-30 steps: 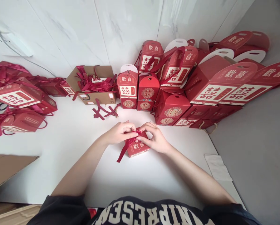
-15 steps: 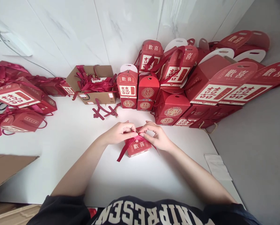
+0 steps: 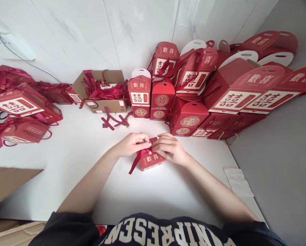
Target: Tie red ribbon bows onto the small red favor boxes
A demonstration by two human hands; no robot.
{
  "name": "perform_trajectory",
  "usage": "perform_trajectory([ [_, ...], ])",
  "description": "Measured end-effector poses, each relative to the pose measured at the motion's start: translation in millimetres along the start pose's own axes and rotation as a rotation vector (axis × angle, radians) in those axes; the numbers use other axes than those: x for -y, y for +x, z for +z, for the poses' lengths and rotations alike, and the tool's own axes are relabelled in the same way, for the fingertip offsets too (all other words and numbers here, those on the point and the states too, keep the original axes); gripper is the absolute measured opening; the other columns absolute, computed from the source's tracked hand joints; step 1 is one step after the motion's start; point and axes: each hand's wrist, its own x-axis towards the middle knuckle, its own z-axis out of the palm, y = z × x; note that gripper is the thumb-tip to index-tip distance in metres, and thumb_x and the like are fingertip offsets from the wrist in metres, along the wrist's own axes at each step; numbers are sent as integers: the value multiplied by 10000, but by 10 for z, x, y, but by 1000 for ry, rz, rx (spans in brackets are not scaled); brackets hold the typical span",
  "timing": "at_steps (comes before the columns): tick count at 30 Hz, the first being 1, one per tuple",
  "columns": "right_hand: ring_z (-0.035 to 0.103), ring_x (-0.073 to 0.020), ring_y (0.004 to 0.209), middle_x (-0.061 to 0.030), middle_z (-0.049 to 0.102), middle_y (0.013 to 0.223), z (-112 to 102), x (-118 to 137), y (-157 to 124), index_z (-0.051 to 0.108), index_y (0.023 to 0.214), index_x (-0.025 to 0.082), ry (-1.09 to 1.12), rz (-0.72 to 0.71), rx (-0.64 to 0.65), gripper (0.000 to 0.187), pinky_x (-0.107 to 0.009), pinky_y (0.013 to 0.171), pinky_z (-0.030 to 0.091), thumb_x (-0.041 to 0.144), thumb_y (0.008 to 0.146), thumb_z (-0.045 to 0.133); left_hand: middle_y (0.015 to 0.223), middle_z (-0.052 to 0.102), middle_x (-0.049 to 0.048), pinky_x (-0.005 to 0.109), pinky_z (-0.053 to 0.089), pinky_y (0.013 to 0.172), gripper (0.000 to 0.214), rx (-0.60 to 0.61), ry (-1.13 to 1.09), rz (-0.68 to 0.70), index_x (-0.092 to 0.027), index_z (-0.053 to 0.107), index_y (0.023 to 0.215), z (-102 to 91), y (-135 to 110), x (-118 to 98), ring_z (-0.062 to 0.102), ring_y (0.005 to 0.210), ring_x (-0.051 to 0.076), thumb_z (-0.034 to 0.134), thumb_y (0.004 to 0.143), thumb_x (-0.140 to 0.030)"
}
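Observation:
A small red gift box (image 3: 151, 161) with gold characters lies on the white table (image 3: 73, 153) in front of me. A dark red ribbon (image 3: 135, 163) is tied at its top, one tail trailing down to the left. My left hand (image 3: 131, 144) pinches the ribbon at the box's top from the left. From the right, my right hand (image 3: 171, 149) has its fingers closed on the same knot. Both hands touch the box.
Stacks of red gift boxes (image 3: 188, 92) line the wall behind and to the right. A brown carton (image 3: 101, 89) holds several ribbons, with loose ribbon pieces (image 3: 115, 121) before it. More ribboned boxes (image 3: 17, 112) lie at the left. Cardboard (image 3: 6, 182) sits near left.
My right hand's fingers have curled in closer over the knot. The box and left hand have barely shifted.

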Motion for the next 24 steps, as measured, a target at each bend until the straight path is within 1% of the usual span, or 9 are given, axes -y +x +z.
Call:
perform_trajectory([
  [3, 669, -138, 898, -10, 736, 1019, -57, 25, 13, 654, 982, 242, -76, -59, 81, 161, -392, 1044, 406, 138, 915, 550, 728, 572, -1, 244, 420, 624, 248, 3, -8, -13, -153, 554, 781, 18, -13, -18, 538, 672, 115, 575, 861, -387],
  [6, 670, -142, 921, -13, 733, 1028, -95, 55, 31, 654, 979, 239, -77, -60, 97, 153, -398, 1063, 391, 152, 919, 544, 787, 595, 3, 251, 445, 652, 253, 21, 5, -20, -162, 532, 796, 25, -32, -39, 566, 721, 129, 687, 771, -361],
  [8, 666, -150, 925, -14, 731, 1004, -111, 71, 46, 653, 969, 242, -54, -28, 108, 144, -408, 1066, 382, 165, 917, 542, 819, 605, 6, 255, 459, 668, 250, 19, 28, -15, -167, 529, 804, 28, -46, -65, 582, 752, 139, 713, 736, -321],
  [10, 654, -165, 921, -19, 721, 972, -114, 85, 60, 645, 967, 248, -15, 37, 135, 125, -423, 1062, 375, 189, 907, 552, 821, 614, 2, 259, 467, 687, 197, 8, 67, -3, -173, 534, 819, 37, -66, -108, 596, 767, 143, 686, 746, -274],
  [12, 637, -183, 907, -28, 707, 935, -99, 97, 71, 630, 959, 251, 49, 106, 150, 86, -425, 1021, 400, 234, 891, 579, 828, 631, -5, 258, 468, 698, 159, -18, 138, 7, -182, 540, 846, 61, -95, -161, 609, 769, 141, 659, 758, -240],
  [16, 612, -188, 843, -32, 677, 865, -27, 101, 72, 602, 911, 240, 165, 200, 54, 36, -396, 908, 449, 266, 886, 600, 876, 647, -15, 241, 459, 692, 92, -180, 376, 58, -203, 554, 890, 197, -176, -214, 613, 769, 128, 586, 805, -192],
  [19, 597, -179, 809, -21, 657, 830, 15, 92, 57, 590, 869, 236, 194, 232, 25, 26, -390, 898, 447, 250, 878, 610, 871, 654, -18, 243, 462, 693, 114, -315, 562, 137, -212, 547, 926, 368, -239, -162, 607, 740, 122, 529, 837, -144],
  [22, 580, -176, 782, -15, 644, 804, 22, 86, 44, 577, 841, 236, 199, 246, 25, 51, -392, 895, 447, 248, 877, 612, 846, 653, 7, 271, 464, 696, 103, -467, 804, 226, -197, 544, 909, 528, -279, -81, 608, 744, 146, 487, 865, -123],
  [24, 575, -174, 778, -11, 641, 800, 11, 90, 42, 575, 837, 237, 197, 247, 30, 52, -400, 916, 439, 241, 878, 608, 814, 636, 19, 282, 467, 691, 115, -521, 931, 265, -189, 544, 890, 591, -286, -44, 606, 748, 159, 460, 879, -111],
])
